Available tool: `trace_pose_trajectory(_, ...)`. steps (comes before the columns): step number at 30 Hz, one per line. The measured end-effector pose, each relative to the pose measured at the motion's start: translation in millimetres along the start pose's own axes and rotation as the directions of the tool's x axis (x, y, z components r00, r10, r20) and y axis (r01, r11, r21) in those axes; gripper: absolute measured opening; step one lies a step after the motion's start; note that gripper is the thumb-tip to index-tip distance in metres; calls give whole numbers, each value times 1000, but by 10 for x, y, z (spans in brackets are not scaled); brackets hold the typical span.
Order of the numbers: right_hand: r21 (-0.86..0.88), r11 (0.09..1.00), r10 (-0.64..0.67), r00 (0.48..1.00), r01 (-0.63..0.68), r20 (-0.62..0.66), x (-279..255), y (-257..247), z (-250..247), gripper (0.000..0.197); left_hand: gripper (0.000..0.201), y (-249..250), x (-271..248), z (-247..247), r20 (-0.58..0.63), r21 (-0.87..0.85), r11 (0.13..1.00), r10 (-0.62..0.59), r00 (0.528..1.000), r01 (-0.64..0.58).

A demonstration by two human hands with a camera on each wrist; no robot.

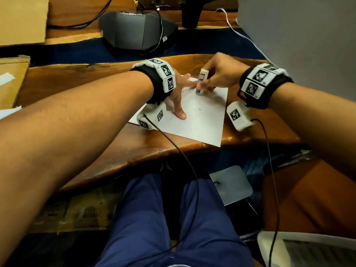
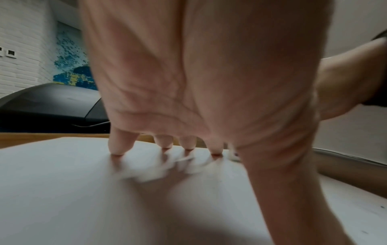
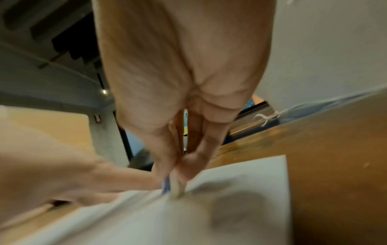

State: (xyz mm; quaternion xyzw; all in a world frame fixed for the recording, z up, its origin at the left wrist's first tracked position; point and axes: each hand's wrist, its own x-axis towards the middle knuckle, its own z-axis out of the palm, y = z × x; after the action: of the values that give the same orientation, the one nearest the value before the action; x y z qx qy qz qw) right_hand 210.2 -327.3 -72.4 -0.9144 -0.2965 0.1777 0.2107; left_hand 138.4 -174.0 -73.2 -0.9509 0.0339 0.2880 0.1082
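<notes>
A white sheet of paper (image 1: 200,120) lies on the wooden table (image 1: 86,83). My left hand (image 1: 178,93) presses on it with straight, spread fingers; in the left wrist view the fingertips (image 2: 117,149) touch the paper (image 2: 83,190). My right hand (image 1: 217,76) pinches a white eraser with a blue sleeve (image 1: 200,81), held upright with its lower end on the paper's far part. In the right wrist view the eraser (image 3: 175,189) shows between thumb and fingers, its tip against the paper (image 3: 240,190). Faint pencil marks (image 1: 198,109) remain near the sheet's middle.
A dark grey device (image 1: 134,31) with cables stands behind the table on a blue strip. Cardboard boxes (image 1: 11,78) sit at the left. A black plant pot (image 1: 190,14) is at the back. A white cable (image 1: 242,35) runs along the right wall. The table's front edge (image 1: 173,151) is near my knees.
</notes>
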Motion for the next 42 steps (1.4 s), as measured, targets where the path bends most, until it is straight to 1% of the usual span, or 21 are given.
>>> trace_pose_trajectory(2, 61, 997, 51, 990, -43, -133, 39, 35, -40, 26, 131, 5, -5, -1, 4, -1, 1000, 14, 1000, -14)
trace_pose_trajectory(3, 49, 998, 42, 990, -35, -135, 33, 32, -31, 26, 131, 5, -12, -4, 8, 1, 1000, 13, 1000, -13)
trace_pose_trajectory(7, -66, 994, -77, 986, 87, 149, -106, -95, 52, 20, 129, 10, -36, -3, -11, 15, 1000, -20, 1000, 21)
trace_pose_trajectory(8, -42, 996, -68, 985, 75, 159, -97, -86, 25, 20, 129, 5, -33, 0, -13, 12, 1000, -20, 1000, 20)
trace_pose_trajectory(11, 80, 996, 28, 999, -24, -45, -13, -10, -59, 21, 131, 10, -29, 4, -1, -5, 1000, 9, 1000, -9)
trace_pose_trajectory(13, 69, 998, 18, 996, -12, -91, -14, -12, -22, 23, 131, 11, -44, 6, 5, -9, 1000, 8, 1000, -8)
trace_pose_trajectory(16, -40, 997, -62, 991, 67, 122, -135, -95, 57, 18, 128, 2, -48, 8, -9, -12, 1000, -20, 1000, 20)
trace_pose_trajectory(18, 3, 998, -54, 981, 55, 188, -160, -99, 24, 17, 127, -4, -41, 26, -16, -27, 999, -25, 1000, 25)
trace_pose_trajectory(21, 73, 996, 45, 999, -44, -13, -43, -38, -29, 24, 129, -42, -28, 62, -32, -95, 996, -9, 999, 6)
trace_pose_trajectory(23, 52, 998, 51, 991, -45, -125, 0, -34, -7, 27, 135, -79, -17, 96, -33, -146, 989, -24, 999, 19)
trace_pose_trajectory(24, 11, 1000, 22, 995, -21, -102, -6, -48, 18, 26, 140, -92, -9, 108, -37, -160, 987, -31, 999, 25)
trace_pose_trajectory(26, -14, 999, -51, 995, 52, 88, -72, -146, 69, 19, 145, -107, -7, 114, -38, -167, 985, -39, 998, 33)
trace_pose_trajectory(28, 57, 994, -104, 962, 93, 253, -117, -221, 102, 19, 146, -110, 7, 117, -38, -177, 984, -19, 999, 12)
trace_pose_trajectory(29, 96, 991, -114, 959, 92, 260, -106, -226, 106, 21, 147, -102, 0, 112, -39, -174, 985, -10, 999, 3)
trace_pose_trajectory(30, 125, 990, -98, 972, 72, 214, -59, -199, 93, 23, 147, -99, 18, 117, -42, -176, 984, -7, 999, 0)
trace_pose_trajectory(33, 156, 988, 7, 999, 1, -49, 106, -103, 43, 24, 141, -105, 19, 129, -39, -184, 983, -5, 999, -2)
trace_pose_trajectory(35, 86, 996, -28, 993, 38, -118, 103, -106, 73, 21, 138, -105, 26, 125, -35, -180, 984, 2, 999, -8)
trace_pose_trajectory(36, 40, 997, -62, 995, 66, -81, 68, -133, 104, 19, 137, -107, 33, 118, -39, -173, 985, 3, 999, -10)
trace_pose_trajectory(38, -8, 993, -116, 989, 117, 86, -30, -227, 167, 16, 133, -112, 38, 110, -45, -154, 988, -3, 999, -4)
trace_pose_trajectory(40, 12, 992, -126, 972, 126, 199, -53, -247, 163, 19, 135, -120, 46, 108, -35, -146, 989, -10, 999, 4)
trace_pose_trajectory(42, 85, 995, -52, 992, 43, 111, 37, -155, 68, 23, 140, -105, 30, 97, -29, -142, 990, -8, 1000, 4)
